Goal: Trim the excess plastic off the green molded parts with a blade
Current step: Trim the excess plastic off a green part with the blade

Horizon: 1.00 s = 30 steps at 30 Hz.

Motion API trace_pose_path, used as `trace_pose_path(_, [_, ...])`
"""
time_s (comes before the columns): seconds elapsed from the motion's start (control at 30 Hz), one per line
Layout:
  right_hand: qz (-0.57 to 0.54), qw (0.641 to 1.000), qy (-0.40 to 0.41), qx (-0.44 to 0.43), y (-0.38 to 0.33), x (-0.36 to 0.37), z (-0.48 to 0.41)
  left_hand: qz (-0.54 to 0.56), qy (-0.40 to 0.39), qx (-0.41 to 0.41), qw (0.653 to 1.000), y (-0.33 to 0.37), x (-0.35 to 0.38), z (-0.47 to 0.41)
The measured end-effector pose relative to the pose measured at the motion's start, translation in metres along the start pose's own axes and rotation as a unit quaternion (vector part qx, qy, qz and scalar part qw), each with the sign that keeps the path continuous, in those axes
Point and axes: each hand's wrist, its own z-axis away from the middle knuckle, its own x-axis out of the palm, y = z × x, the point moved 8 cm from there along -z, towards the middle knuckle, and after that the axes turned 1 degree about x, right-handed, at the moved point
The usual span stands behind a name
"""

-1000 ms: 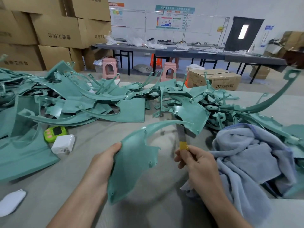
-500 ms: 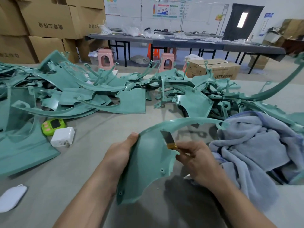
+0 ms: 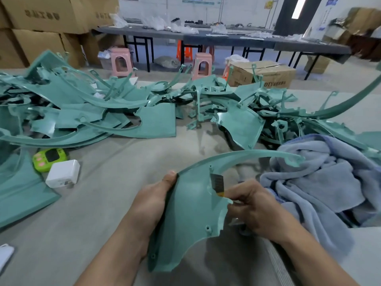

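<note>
A green molded part (image 3: 191, 211), a flat panel with a long curved arm reaching right, stands tilted above the table in front of me. My left hand (image 3: 153, 199) grips its left edge, thumb on top. My right hand (image 3: 249, 205) pinches a short dark blade (image 3: 216, 182) by its yellow end. The blade lies against the panel's inner right edge, just below the arm. A large heap of green molded parts (image 3: 127, 116) covers the far half of the table.
A blue-grey towel (image 3: 321, 182) lies bunched at the right. A green timer (image 3: 49, 158) and a white charger block (image 3: 62, 173) sit at the left, a white object (image 3: 5, 255) at the lower left edge. Boxes, stools and dark tables stand behind.
The part has turned and come closer to me. My right hand has brought the blade from behind the arm onto the panel's inner edge.
</note>
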Motion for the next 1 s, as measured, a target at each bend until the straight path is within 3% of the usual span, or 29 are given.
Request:
trace_pose_path(0.3, [-0.101,0.994,0.036,-0.026,0.01,-0.009,-0.004,0.009,0.046,-0.022,0.999,-0.01,-0.012,-0.011])
trace_pose_path(0.43, [-0.073,0.997,-0.029,-0.017,0.003,0.01,-0.003,-0.021,0.037,-0.02,0.999,-0.013,-0.009,-0.014])
trace_pose_path(0.57, [-0.065,0.995,0.071,-0.032,0.005,-0.004,-0.008,-0.066,0.047,-0.006,0.997,-0.014,-0.002,-0.011])
trace_pose_path(0.7, [-0.071,0.997,-0.014,-0.026,0.0,0.008,-0.003,-0.045,0.072,0.0,0.996,-0.013,-0.004,-0.016])
trace_pose_path(0.87, [-0.093,0.995,0.024,-0.037,-0.002,0.005,-0.006,-0.053,0.097,0.008,0.994,-0.017,-0.005,-0.017])
trace_pose_path(1.0, [-0.113,0.993,-0.018,-0.039,-0.008,0.009,0.0,-0.005,0.114,0.008,0.993,-0.015,-0.006,-0.014])
